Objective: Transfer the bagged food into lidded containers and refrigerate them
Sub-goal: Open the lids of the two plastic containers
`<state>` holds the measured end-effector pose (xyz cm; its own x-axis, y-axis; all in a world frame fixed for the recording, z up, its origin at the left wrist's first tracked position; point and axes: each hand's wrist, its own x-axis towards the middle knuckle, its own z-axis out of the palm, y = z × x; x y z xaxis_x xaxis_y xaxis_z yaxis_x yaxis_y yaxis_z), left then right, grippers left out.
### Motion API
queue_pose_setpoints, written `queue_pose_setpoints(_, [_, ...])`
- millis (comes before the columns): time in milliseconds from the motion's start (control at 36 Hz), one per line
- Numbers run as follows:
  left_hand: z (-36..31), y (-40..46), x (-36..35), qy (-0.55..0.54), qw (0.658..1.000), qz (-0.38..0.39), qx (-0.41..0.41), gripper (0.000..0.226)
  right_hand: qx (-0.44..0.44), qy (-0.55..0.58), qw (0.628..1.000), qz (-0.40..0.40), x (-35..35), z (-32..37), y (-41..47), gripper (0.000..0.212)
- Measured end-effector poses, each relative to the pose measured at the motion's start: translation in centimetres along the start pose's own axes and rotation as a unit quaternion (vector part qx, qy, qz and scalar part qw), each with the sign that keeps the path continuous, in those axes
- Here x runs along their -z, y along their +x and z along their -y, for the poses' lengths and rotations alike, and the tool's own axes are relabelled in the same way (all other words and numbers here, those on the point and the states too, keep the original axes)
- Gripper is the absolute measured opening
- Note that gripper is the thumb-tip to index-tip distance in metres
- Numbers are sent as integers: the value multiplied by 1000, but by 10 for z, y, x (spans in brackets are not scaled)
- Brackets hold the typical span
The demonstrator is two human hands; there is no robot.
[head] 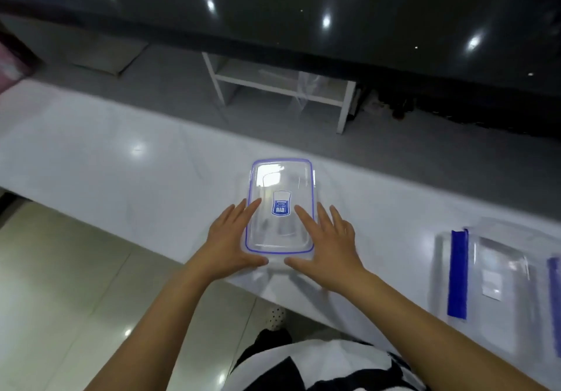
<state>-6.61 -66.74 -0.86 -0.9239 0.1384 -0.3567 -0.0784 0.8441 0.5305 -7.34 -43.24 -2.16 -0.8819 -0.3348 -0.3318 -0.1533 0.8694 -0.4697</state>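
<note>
progress looks early, as far as i can judge. clear container (280, 208) with blue-rimmed lid stands on the white counter (106, 153), near its front edge, and the lid sits on top; i cannot tell if its side clips are locked. inside i see no food, but the plastic is transparent and blurred, so this is not sure. well apart to the right lie clear zip bags with blue strips (458, 272), flat on the counter; what they hold is too blurred to tell. so filling, closing and the fridge all seem left to do.

left hand (233, 238) lies along the left side of the container, fingers spread and reaching onto the lid edge, thumb at the near corner. right hand (328, 238) mirrors it on the right side, fingers apart, index finger on the lid. both hands are flat and open, touching the container, not clamped around it. the container sits between the two palms.
</note>
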Motion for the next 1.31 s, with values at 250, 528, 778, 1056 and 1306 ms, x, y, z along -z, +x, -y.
queue_pose_setpoints(250, [57, 27, 0, 98, 994, 22, -46, 125, -57, -35, 998, 15, -28, 24, 22, 107])
queue_pose_setpoints(528, [70, 31, -1, 119, 990, 38, -66, 119, -75, -46, 996, 6, -35, 23, 17, 102])
queue_pose_setpoints(778, [20, 27, 15, 50, 990, 9, -128, 106, -113, 20, 991, -73, -4, 10, -36, 96])
queue_pose_setpoints(1056, [-128, 18, -66, -11, 943, 161, -290, 96, -314, 54, 922, -221, 51, -79, -182, 98])
queue_pose_setpoints(1306, [-222, -3, -159, -36, 933, 206, -293, 109, -355, 69, 924, -125, 61, -192, -260, 112])
